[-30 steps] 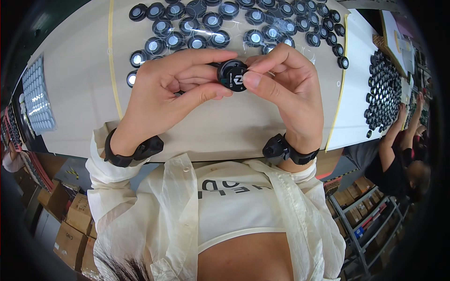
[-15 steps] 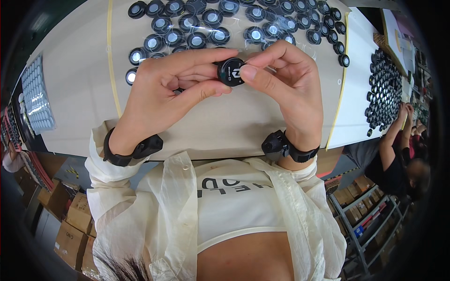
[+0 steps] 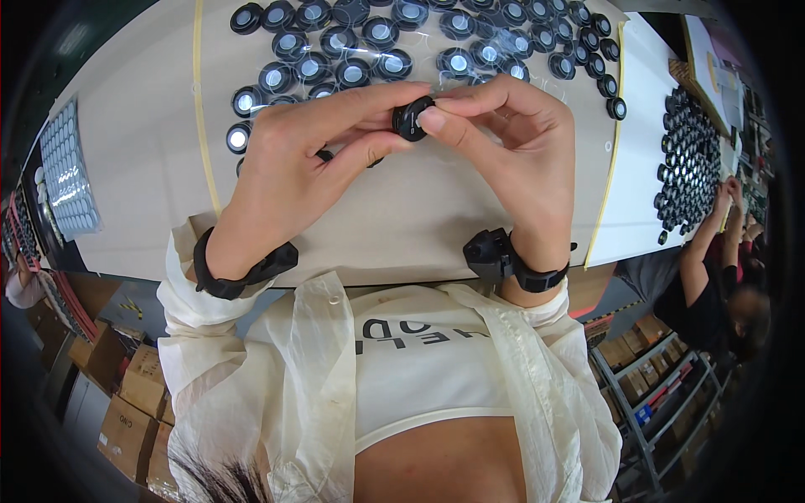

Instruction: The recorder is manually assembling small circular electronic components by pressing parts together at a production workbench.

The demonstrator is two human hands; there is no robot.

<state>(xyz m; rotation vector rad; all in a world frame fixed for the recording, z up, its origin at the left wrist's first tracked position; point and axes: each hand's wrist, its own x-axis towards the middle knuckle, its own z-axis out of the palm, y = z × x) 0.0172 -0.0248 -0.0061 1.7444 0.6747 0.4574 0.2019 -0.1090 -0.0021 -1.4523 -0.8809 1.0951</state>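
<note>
Over the table, my left hand (image 3: pixel 306 159) and my right hand (image 3: pixel 516 147) pinch a small round black disc-shaped piece (image 3: pixel 411 119) between them. Its left edge sits between my left thumb and forefinger, while my right thumb and forefinger grip the right edge. The piece is tilted, so its face and thick rim both show. Another dark piece (image 3: pixel 325 156) shows partly behind my left thumb; whether my left fingers hold it is hidden. Many round black pieces with pale centres (image 3: pixel 352 72) lie on the table just beyond my hands, some under clear plastic film.
Yellow tape lines (image 3: pixel 201 101) cross the beige tabletop (image 3: pixel 142 168). A clear sheet of pale round discs (image 3: pixel 69 172) lies at the left. More black pieces (image 3: pixel 688 168) crowd the white surface at right, near another person's hands (image 3: pixel 726 194). Cardboard boxes (image 3: pixel 130 432) stand lower left.
The black disc-shaped piece has tilted between my fingers, so its printed face shows narrower and more of its rim is seen. My hands have shifted slightly; the table pieces lie as before.
</note>
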